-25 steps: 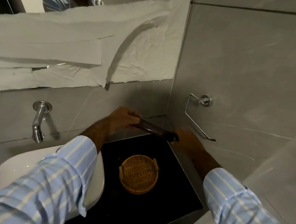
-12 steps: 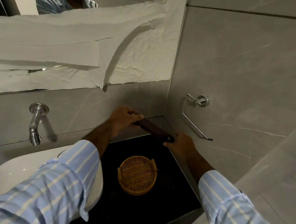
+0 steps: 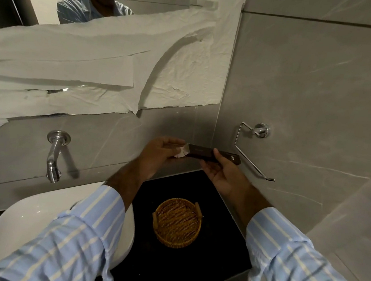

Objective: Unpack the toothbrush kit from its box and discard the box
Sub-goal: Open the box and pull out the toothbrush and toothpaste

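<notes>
A long dark brown toothbrush kit box [image 3: 203, 153] is held level in the air above the back of the black counter [image 3: 218, 253]. My right hand [image 3: 221, 170] grips the box from below near its right half. My left hand [image 3: 159, 153] pinches the box's left end, where a pale end flap [image 3: 180, 153] stands open. What is inside the box is hidden.
A round woven basket [image 3: 176, 225] sits on the counter below my hands. A white basin [image 3: 17, 225] lies to the left under a chrome tap [image 3: 53, 156]. A chrome paper holder [image 3: 251, 147] sticks out from the right wall. Paper covers most of the mirror [image 3: 97, 51].
The box has come up off the back ledge toward me and turned level. Its left end flap is now open under my left fingers.
</notes>
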### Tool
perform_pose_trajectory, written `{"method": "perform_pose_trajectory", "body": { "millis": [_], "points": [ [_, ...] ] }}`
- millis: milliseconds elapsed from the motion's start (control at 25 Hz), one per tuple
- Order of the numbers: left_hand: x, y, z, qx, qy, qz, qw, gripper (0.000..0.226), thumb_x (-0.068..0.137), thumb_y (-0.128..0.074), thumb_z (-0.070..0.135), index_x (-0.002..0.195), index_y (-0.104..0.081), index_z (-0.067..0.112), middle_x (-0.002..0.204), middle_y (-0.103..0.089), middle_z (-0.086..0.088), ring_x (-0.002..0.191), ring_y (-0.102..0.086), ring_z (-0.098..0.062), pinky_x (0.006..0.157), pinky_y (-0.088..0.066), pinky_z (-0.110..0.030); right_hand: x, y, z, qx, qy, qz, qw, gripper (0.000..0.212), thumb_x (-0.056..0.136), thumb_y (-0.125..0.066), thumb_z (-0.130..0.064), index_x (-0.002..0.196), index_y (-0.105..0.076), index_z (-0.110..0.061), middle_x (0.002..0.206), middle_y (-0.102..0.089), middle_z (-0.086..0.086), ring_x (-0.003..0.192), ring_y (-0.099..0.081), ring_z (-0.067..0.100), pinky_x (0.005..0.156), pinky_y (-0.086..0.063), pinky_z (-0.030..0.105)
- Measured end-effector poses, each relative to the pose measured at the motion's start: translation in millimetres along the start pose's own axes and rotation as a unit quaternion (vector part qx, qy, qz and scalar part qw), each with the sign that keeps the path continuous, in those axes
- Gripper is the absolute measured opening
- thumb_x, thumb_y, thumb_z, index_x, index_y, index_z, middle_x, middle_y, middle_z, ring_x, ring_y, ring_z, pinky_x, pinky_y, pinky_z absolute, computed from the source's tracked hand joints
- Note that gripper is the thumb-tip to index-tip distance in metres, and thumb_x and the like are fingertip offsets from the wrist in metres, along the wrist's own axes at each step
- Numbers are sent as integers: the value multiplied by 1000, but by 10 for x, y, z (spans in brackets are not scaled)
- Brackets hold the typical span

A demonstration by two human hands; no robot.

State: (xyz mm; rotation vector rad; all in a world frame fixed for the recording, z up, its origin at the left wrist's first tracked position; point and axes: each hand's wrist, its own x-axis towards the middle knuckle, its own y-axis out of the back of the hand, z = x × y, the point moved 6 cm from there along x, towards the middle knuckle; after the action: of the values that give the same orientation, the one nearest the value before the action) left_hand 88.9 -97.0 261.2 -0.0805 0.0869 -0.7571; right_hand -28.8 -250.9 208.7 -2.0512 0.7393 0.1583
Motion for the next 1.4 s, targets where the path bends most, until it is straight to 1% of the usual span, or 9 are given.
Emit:
{"method": "perform_pose_trajectory", "body": {
  "millis": [160,240,400,600,720,840,1000,1120,1400],
  "points": [
    [11,127,11,195,-84,122,970,22,74,-83,15,94,-74,9,82,-76,-5,67,-71,-12,58,-58,-20,-20,-60,-35,-15,15,3,1000,15,94,-63,-14,95,-63,1,87,-72,21,86,-70,31,66,-65,36],
    [47,107,-49,200,-80,133,967,13,74,-82,12,86,-77,12,71,-75,-1,61,-70,-11,60,-58,-22,-57,-107,-91,-58,37,-2,998,12,95,-62,-14,93,-63,-3,91,-71,18,86,-69,28,66,-65,33],
    [17,-57,-391,-104,34,158,981,21,81,-59,-8,78,-77,3,60,-74,-5,66,-70,-25,64,-62,-26,-147,-333,-267,-222,144,-6,964,2,95,-62,-11,96,-62,-11,101,-70,14,85,-71,25,75,-63,36],
    [-93,-283,-669,-381,106,140,908,12,89,-57,-1,86,-67,-8,88,-69,-22,85,-71,-32,80,-62,-38,-269,-590,-505,-372,227,16,900,31,88,-71,-17,116,-60,-7,116,-70,21,100,-73,34,84,-62,47],
    [-104,-359,-649,-420,108,116,894,14,90,-51,-5,92,-65,-9,104,-65,-25,100,-67,-36,93,-56,-44,-301,-709,-609,-416,240,-5,877,49,89,-70,-21,132,-49,-12,112,-71,19,94,-75,31,73,-65,39],
    [-85,-392,-594,-422,91,87,898,14,89,-60,0,97,-66,-9,109,-65,-22,110,-66,-35,90,-59,-42,-270,-724,-673,-428,246,9,870,52,91,-67,-23,136,-45,-12,118,-69,20,97,-74,32,81,-63,45],
    [-54,-398,-565,-411,73,47,908,38,83,-75,13,111,-65,-12,101,-73,-16,101,-73,-24,85,-60,-34,-288,-753,-717,-417,237,-10,877,53,93,-65,-24,140,-43,-14,122,-68,20,101,-73,31,82,-63,46],
    [-64,-391,-589,-424,58,26,904,36,81,-77,15,108,-68,-6,94,-78,-11,96,-74,-20,82,-59,-32,-311,-865,-688,-400,220,-72,887,56,93,-64,-16,144,-40,-16,121,-69,19,105,-72,30,84,-63,43],
    [-66,-358,-567,-419,31,-11,907,47,74,-82,14,116,-68,-2,111,-75,-13,107,-71,-21,85,-57,-28,-367,-843,-747,-350,220,-70,908,56,94,-61,-6,145,-39,-12,127,-64,24,111,-69,35,86,-62,41]
  ]
}}
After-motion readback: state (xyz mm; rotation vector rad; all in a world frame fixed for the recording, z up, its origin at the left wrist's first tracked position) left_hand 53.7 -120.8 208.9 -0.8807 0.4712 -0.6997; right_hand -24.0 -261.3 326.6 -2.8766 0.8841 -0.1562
